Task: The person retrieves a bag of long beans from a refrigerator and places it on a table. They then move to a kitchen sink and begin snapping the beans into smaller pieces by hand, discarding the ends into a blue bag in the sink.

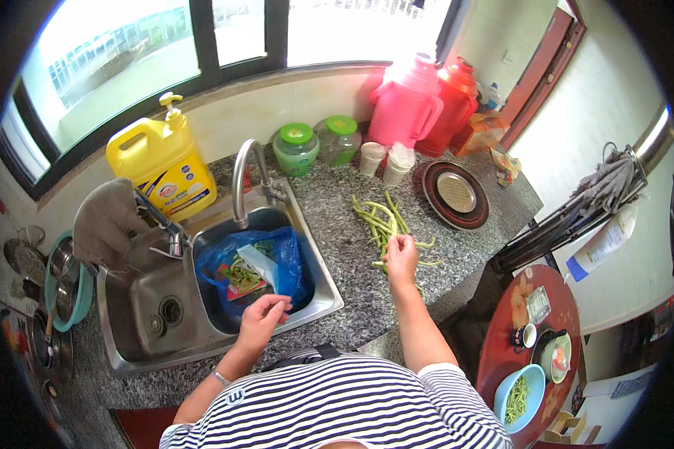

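Long green beans (379,224) lie in a loose pile on the speckled granite counter (337,213), right of the sink. At the pile's near end is my right hand (402,255), its fingers pinched on a bean. My left hand (264,317) hovers over the near rim of the right sink basin, fingers loosely curled; whether anything small is between them I cannot tell. Inside that basin an open blue plastic bag (292,252) holds green scraps (244,278) and wrappers. Cut bean pieces (517,399) fill a light blue bowl (531,412) on the round red table.
A steel faucet (239,185) arches over the right basin. Behind stand a yellow detergent jug (163,163), green-lidded jars (296,151), paper cups (397,168) and thermos flasks (404,109). A round tray (472,216) lies right of the beans. Cups and bowls occupy the red table (497,348).
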Demonstrator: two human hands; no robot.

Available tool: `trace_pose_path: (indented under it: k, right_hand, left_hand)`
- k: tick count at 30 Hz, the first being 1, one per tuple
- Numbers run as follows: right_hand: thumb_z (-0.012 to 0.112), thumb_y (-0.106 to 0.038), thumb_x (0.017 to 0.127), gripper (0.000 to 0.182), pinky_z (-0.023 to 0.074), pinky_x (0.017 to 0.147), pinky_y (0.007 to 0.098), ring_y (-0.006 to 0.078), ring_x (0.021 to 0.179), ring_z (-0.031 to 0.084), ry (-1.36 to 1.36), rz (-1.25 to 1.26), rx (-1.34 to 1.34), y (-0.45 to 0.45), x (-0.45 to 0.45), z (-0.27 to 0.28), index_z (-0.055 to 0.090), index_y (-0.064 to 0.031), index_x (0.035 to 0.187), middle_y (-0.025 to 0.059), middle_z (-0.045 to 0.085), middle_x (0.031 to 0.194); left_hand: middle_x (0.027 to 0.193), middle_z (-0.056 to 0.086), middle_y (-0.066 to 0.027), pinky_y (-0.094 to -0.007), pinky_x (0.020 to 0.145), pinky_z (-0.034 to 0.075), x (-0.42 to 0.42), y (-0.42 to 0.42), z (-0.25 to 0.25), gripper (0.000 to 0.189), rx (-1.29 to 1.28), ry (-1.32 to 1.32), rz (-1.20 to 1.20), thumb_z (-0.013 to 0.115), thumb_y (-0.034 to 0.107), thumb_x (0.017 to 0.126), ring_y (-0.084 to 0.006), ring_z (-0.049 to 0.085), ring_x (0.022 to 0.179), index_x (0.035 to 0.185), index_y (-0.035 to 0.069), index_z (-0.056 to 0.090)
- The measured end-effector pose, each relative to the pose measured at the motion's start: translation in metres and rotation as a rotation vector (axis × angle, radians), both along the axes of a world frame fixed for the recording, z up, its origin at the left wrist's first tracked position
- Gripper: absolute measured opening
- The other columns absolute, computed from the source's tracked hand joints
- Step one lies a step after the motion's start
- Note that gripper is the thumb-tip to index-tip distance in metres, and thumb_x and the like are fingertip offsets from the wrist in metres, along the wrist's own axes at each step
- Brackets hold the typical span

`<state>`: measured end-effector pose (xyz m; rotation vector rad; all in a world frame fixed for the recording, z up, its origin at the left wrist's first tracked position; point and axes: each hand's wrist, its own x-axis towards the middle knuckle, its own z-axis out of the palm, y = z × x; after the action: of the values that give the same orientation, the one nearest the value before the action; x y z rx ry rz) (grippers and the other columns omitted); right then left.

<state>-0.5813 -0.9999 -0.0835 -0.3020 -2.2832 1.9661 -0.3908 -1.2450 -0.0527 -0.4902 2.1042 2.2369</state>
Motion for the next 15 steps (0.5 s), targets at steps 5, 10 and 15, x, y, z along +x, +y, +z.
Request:
trace_pose_path:
  k: [5,10,15]
  right_hand:
    - [0.053,-0.017,0.093,0.013,0.0369,0.047,0.0214,0.0068,0.053,0.044,-0.283,0.247,-0.547,-0.024,0.066,0.03,0.051,-0.0046,0.092,0.0007,0.052,0.073]
    - [0.054,-0.021,0.093,0.018,0.0356,0.047,0.0206,0.0067,0.054,0.044,-0.68,0.598,-0.817,-0.06,0.105,0.049,0.053,-0.0037,0.097,0.0009,0.052,0.074]
    - [0.054,-0.025,0.093,0.021,0.0365,0.049,0.0214,0.0062,0.055,0.044,-0.833,0.84,-0.591,-0.086,0.117,0.054,0.056,-0.0047,0.094,-0.0011,0.052,0.073]
  left_hand:
    - [0.109,0.061,-0.0094,-0.0232,0.066,0.047,-0.033,0.009,0.009,0.035,0.179,0.026,-0.151,0.05,0.015,0.094,-0.0117,0.058,0.079,0.125,-0.001,0.05]
    - [0.121,0.054,-0.0106,-0.0205,0.059,0.044,-0.047,0.008,0.005,0.049,0.428,0.05,-0.059,0.049,0.02,0.096,-0.0095,0.054,0.073,0.138,0.001,0.032]
    - [0.091,0.063,-0.0071,-0.0203,0.054,0.043,-0.029,-0.015,0.004,0.019,0.482,0.122,0.13,0.05,0.017,0.095,-0.0091,0.054,0.064,0.106,0.003,0.056]
